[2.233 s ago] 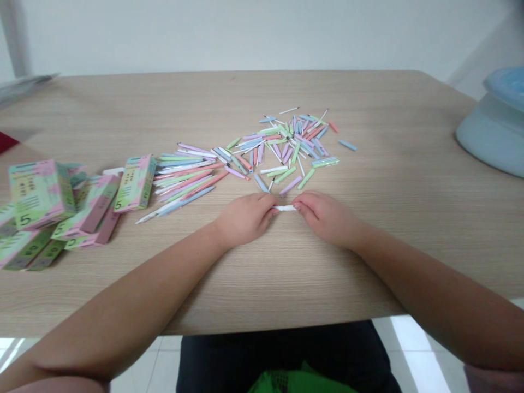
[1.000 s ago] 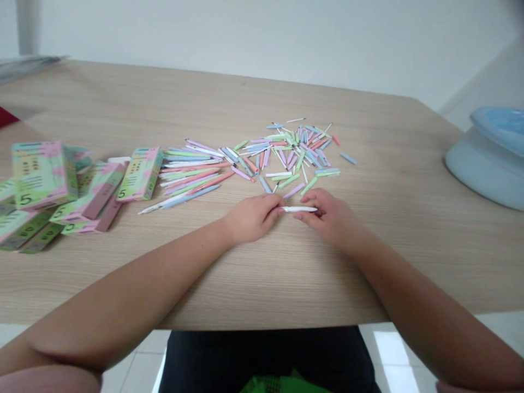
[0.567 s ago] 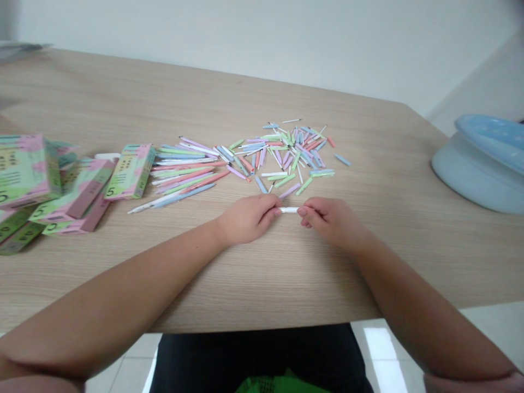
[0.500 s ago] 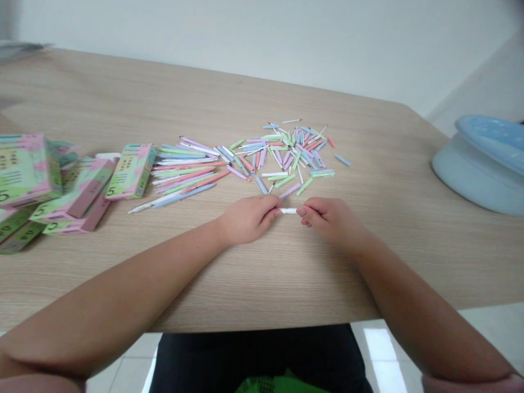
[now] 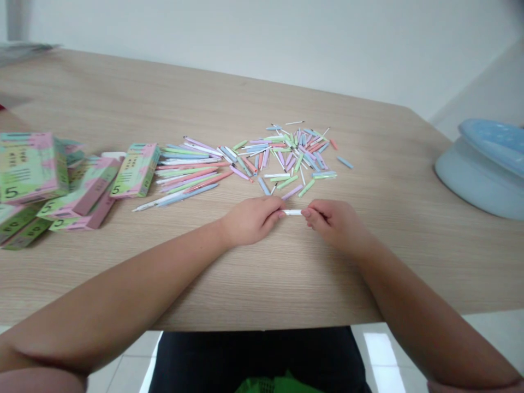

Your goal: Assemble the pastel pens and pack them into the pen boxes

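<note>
L hand [image 5: 254, 219] & R hand [image 5: 336, 224] pinch slim, tubular wht pen [image 5: 293, 212] at woodgrain tbl [image 5: 270, 289].

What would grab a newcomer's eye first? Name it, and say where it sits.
Likely the heap of pastel pen parts, scattered on the wooden table just beyond the hands. Next, nearer the viewer, the white pen barrel pinched between the left hand and right hand. The pink-and-green cartons stand out too, piled at the table's left.
</note>
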Action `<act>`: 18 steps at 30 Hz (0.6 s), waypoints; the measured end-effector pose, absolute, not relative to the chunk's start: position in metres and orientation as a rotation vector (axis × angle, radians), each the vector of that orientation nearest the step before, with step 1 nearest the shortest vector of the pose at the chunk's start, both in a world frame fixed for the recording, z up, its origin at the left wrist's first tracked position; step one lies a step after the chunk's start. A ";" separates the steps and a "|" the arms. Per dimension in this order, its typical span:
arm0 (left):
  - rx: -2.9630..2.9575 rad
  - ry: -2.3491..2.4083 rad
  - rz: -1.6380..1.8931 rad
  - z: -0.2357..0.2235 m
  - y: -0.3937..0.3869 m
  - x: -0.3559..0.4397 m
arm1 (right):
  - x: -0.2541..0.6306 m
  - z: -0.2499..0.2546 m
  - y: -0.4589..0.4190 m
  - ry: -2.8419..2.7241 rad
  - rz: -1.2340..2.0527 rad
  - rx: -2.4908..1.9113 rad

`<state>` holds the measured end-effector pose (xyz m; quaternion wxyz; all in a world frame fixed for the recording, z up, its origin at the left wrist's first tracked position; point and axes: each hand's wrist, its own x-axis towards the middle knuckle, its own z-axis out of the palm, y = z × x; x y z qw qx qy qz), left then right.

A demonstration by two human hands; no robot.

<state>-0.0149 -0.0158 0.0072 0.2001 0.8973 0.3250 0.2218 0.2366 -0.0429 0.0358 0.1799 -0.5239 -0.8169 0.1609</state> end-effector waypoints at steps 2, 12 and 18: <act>2.495 0.916 0.622 0.007 -0.016 -0.015 | 0.236 0.031 -0.042 -2.181 0.618 -1.484; 2.313 0.765 0.713 0.010 -0.019 -0.013 | 0.237 0.020 -0.046 -1.727 0.972 -1.190; 2.253 0.826 0.851 0.015 -0.031 -0.002 | 0.215 0.018 -0.054 -1.577 0.839 -1.177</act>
